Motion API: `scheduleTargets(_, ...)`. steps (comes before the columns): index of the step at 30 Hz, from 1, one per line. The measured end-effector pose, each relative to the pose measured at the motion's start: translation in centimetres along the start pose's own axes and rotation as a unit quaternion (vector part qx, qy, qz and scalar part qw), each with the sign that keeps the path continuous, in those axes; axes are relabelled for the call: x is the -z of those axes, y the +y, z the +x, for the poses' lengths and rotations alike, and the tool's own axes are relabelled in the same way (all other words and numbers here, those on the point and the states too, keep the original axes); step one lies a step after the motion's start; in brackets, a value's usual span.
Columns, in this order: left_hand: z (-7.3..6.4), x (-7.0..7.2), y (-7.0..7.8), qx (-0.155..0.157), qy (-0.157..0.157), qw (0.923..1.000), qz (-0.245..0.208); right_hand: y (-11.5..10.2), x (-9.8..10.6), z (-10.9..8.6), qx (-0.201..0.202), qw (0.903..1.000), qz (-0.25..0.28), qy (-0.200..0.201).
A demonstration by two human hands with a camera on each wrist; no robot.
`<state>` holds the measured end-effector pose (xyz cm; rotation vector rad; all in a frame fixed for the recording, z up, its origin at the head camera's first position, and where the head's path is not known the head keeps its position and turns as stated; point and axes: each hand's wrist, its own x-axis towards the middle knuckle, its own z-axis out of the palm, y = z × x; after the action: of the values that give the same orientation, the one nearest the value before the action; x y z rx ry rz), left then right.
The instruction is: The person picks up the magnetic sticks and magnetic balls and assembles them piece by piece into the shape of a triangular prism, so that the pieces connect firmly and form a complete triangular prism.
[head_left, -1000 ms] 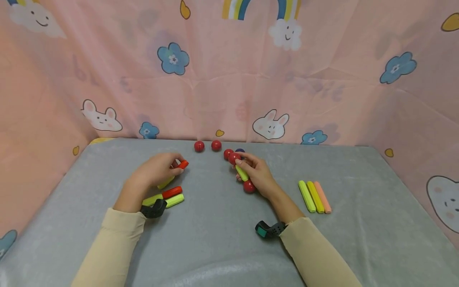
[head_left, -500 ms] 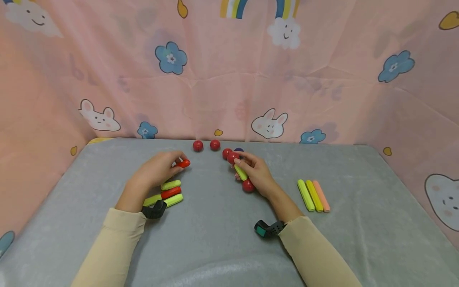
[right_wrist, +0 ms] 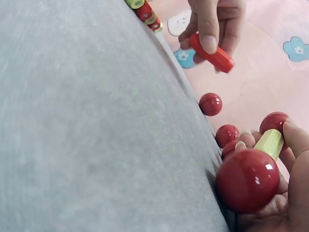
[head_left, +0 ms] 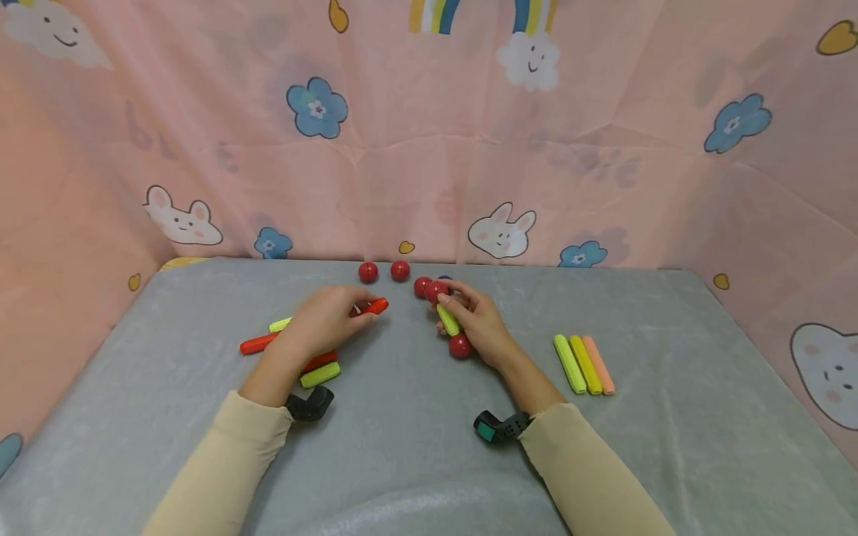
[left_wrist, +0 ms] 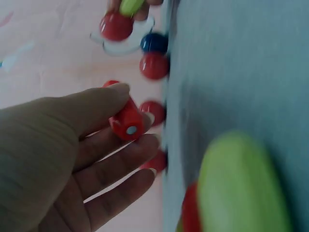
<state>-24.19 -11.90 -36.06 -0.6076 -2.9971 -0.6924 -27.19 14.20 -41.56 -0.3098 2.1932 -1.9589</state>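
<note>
My left hand [head_left: 328,316] pinches a red magnetic rod [head_left: 379,306] between thumb and fingers, above the table. A pale magnet dot shows on the end of that red rod [left_wrist: 131,129] in the left wrist view. To the right, my right hand [head_left: 484,331] grips a yellow-green magnetic rod [head_left: 447,320] with a red ball at each end. The far red ball [head_left: 436,291] is by the fingertips; the near red ball [head_left: 460,345] hangs toward me, large in the right wrist view. A gap separates the red rod from this piece.
Along the back edge lie red balls [head_left: 400,271] and a mostly hidden dark blue ball [head_left: 445,278]. Loose rods, such as a red one [head_left: 258,344] and a yellow-green one [head_left: 320,374], lie around my left wrist. Right of my right arm, three rods [head_left: 585,365] lie side by side.
Carrying the red rod, my left hand has moved right toward the right hand, uncovering rods at the far left. My right hand and its rod with balls stay nearly still.
</note>
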Motion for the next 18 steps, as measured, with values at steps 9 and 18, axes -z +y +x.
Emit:
scheduleTargets(9, 0.7, -1.8, 2.4, 0.038, 0.03, 0.9959, -0.077, -0.2, 0.0, -0.2, 0.023, 0.9994, -0.004, -0.028)
scheduleTargets(18, 0.8, -3.1, 3.2, 0.034, 0.026, 0.9956, -0.084, 0.0, -0.1, -0.1, 0.035, 0.9986, 0.002, -0.039)
